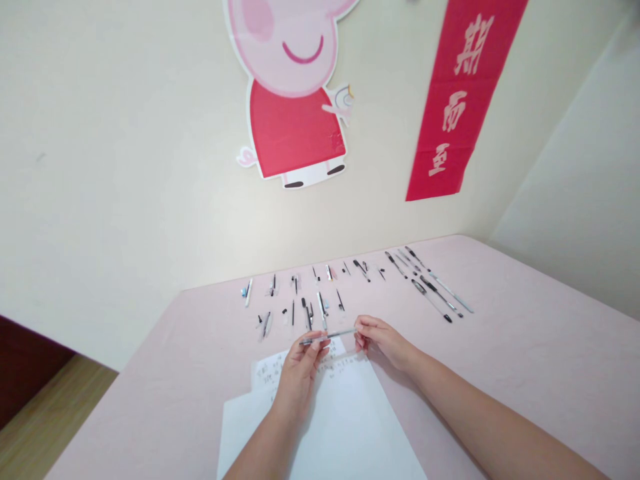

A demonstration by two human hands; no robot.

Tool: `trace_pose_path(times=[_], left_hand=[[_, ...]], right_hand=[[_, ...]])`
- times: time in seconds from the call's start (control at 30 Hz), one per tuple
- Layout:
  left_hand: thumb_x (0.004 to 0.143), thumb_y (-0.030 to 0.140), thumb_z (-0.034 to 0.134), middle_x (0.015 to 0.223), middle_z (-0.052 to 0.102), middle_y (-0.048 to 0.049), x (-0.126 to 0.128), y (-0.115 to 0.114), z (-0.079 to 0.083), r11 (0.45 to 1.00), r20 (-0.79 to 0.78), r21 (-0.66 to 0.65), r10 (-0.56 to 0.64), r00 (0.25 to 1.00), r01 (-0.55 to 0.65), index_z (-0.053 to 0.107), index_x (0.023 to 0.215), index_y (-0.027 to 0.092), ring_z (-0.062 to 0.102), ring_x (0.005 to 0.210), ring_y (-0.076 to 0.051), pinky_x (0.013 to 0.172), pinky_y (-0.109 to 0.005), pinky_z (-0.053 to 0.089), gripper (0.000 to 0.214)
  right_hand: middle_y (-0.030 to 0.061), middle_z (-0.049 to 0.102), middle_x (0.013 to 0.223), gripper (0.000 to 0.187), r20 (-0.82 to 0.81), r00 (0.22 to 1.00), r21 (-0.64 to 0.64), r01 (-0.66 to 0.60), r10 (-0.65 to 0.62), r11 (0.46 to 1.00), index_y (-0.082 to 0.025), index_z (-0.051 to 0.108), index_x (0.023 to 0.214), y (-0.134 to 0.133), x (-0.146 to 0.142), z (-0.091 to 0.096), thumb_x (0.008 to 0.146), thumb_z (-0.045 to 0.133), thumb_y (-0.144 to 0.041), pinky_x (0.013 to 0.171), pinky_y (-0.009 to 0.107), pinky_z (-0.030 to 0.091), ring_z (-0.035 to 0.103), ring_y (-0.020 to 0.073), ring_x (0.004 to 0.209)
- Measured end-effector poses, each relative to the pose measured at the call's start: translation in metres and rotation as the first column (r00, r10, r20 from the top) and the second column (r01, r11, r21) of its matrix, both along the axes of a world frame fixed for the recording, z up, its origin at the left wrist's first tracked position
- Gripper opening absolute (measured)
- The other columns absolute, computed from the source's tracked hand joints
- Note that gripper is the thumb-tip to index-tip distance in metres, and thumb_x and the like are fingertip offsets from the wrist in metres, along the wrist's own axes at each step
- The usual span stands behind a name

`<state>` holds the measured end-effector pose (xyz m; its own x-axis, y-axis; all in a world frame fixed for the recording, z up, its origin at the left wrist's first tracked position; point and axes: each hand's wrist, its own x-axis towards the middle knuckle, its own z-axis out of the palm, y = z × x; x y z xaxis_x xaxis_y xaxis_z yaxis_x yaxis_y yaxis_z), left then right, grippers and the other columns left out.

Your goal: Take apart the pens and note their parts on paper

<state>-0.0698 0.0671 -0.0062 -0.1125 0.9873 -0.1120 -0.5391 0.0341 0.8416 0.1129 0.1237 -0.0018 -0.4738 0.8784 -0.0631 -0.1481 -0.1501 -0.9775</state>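
A slim pen with a clear barrel and a dark end lies level between my two hands, above the paper. My left hand is closed round its dark end. At the opposite end, the fingertips of my right hand pinch the pen's tip. Below them are a large white sheet and, partly under it, a paper with handwriting. Just beyond my left hand lie a dark pen part and a pale pen barrel.
Several groups of pen parts, such as a white barrel and a black refill, lie in two rows on the pink tabletop. Several whole pens lie at the right. A wall with a cartoon pig cutout and red banner stands behind.
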Motion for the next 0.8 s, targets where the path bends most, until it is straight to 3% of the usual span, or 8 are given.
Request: trace_pose_path(times=[0.27,0.33,0.4,0.47,0.57,0.63,0.7,0.8], left_hand=[[0.071,0.028,0.069,0.095,0.067,-0.0035,0.0,-0.002,-0.002,1.0,-0.054,0.024,-0.002,0.999,0.003,0.066,0.087,0.019,0.062,0.086,-0.014,0.081,-0.026,0.048,0.019],[0.07,0.028,0.07,0.094,0.068,-0.0037,0.001,-0.001,-0.001,1.0,-0.048,0.017,0.005,0.999,-0.004,0.067,0.087,0.019,0.062,0.086,-0.014,0.08,-0.025,0.048,0.019],[0.069,0.027,0.07,0.094,0.068,-0.004,0.001,-0.001,0.0,1.0,-0.04,0.004,0.018,0.999,-0.018,0.067,0.087,0.019,0.062,0.087,-0.014,0.08,-0.025,0.048,0.02],[0.068,0.027,0.071,0.096,0.067,-0.0043,0.001,-0.001,0.001,0.999,-0.048,-0.005,0.038,0.998,-0.038,0.067,0.087,0.019,0.062,0.087,-0.014,0.078,-0.024,0.048,0.021],[0.069,0.027,0.07,0.101,0.066,-0.0054,0.0,-0.002,0.002,0.997,-0.122,0.005,0.075,0.99,-0.075,0.068,0.089,0.019,0.062,0.083,-0.013,0.073,-0.022,0.049,0.022],[0.069,0.027,0.07,0.102,0.066,-0.0068,0.0,-0.003,0.001,0.996,-0.193,0.023,0.088,0.977,-0.085,0.068,0.092,0.019,0.062,0.08,-0.013,0.069,-0.021,0.049,0.024],[0.069,0.026,0.07,0.103,0.066,-0.0078,0.0,-0.004,0.001,0.996,-0.254,0.047,0.087,0.963,-0.078,0.068,0.093,0.019,0.062,0.08,-0.014,0.067,-0.022,0.049,0.025],[0.07,0.027,0.068,0.11,0.062,-0.0088,0.002,-0.005,0.001,0.993,-0.327,0.114,0.065,0.943,-0.028,0.069,0.09,0.02,0.063,0.084,-0.019,0.069,-0.028,0.051,0.021]], right_hand=[[-0.0041,0.046,0.053,0.026,-0.015,1.0,-0.06,-0.015,0.014,0.998,-0.019,0.042,0.062,-0.003,-0.001,0.006,0.07,0.056,-0.039,0.052,0.023,0.035,0.05,0.0111,0.051],[-0.0032,0.047,0.054,0.025,0.022,1.0,-0.029,-0.005,0.005,1.0,-0.019,0.042,0.062,-0.002,-0.001,0.005,0.074,0.052,-0.039,0.052,0.024,0.037,0.05,0.0119,0.053],[-0.0007,0.051,0.059,0.025,0.124,0.991,0.089,0.04,-0.051,0.995,-0.019,0.045,0.065,-0.001,0.0,0.004,0.079,0.047,-0.04,0.056,0.025,0.04,0.052,0.0134,0.057],[0.0037,0.057,0.075,0.021,0.262,0.945,0.357,0.095,-0.197,0.929,-0.019,0.052,0.075,-0.002,0.001,0.007,0.082,0.045,-0.038,0.066,0.03,0.043,0.054,0.0164,0.072],[0.0084,0.056,0.099,0.019,0.352,0.822,0.744,0.045,-0.449,0.666,-0.02,0.055,0.097,-0.008,0.003,0.014,0.082,0.049,-0.03,0.085,0.038,0.04,0.05,0.0212,0.094],[0.0094,0.055,0.1,0.021,0.362,0.784,0.833,-0.029,-0.505,0.552,-0.02,0.056,0.101,-0.014,0.002,0.019,0.082,0.05,-0.025,0.086,0.038,0.039,0.049,0.022,0.096],[0.0091,0.055,0.099,0.021,0.376,0.792,0.845,-0.081,-0.481,0.528,-0.021,0.057,0.102,-0.02,-0.001,0.022,0.083,0.048,-0.022,0.081,0.035,0.042,0.052,0.0204,0.091],[0.008,0.054,0.104,0.026,0.403,0.836,0.805,-0.131,-0.373,0.578,-0.022,0.054,0.108,-0.027,-0.008,0.022,0.083,0.049,-0.023,0.074,0.03,0.046,0.055,0.0158,0.081]])
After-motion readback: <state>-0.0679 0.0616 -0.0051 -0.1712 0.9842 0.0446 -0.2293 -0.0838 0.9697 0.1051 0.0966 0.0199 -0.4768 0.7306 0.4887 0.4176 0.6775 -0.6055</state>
